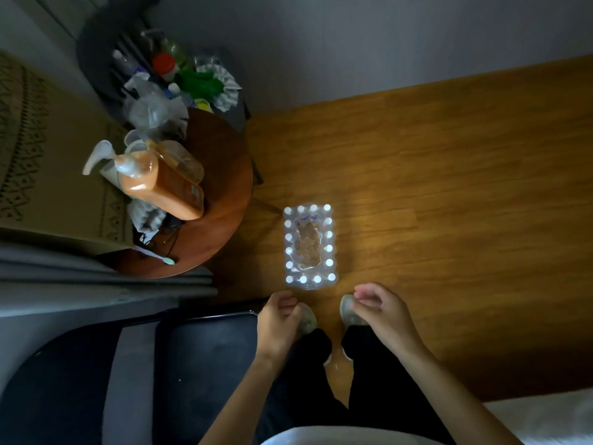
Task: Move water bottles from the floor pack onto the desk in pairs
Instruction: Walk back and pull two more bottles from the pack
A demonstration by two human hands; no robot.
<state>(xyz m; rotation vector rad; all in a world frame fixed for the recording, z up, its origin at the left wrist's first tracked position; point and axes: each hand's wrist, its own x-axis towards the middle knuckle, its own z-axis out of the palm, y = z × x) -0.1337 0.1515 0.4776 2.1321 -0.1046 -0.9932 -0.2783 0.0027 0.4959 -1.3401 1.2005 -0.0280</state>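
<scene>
Water bottle pack (309, 246): stood on the wooden floor (433, 187) just ahead of the person's feet, still shrink-wrapped round its edges, white caps ringing the rim and the plastic torn open over a hollow middle.
Left hand (278, 319): hung above the left shoe (307, 318), near the pack's closest edge but apart from it; fingers loosely curled inward, nothing in them.
Right hand (378, 311): hung above the right shoe (348, 311), fingers bent with the tips drawn toward the thumb; nothing could be seen held, and it did not touch the pack.
Legs: dark trousers (369, 380) ran down to the two shoes, which stood side by side and pointed at the pack.
Dark chair (199, 364): sat at the person's left, its seat edge just beside the left forearm.
Round wooden table (221, 187): stood left of the pack and farther off, crowded with things; a pump bottle (154, 178) of orange liquid leaned near its left side, crumpled clear plastic (154, 110) lay behind it, and a toothbrush (154, 254) rested at the near edge.
Far corner: a heap of containers with a red-capped jar (164, 64) and something green (199, 81) lay beyond the table, against the grey wall (353, 43).
</scene>
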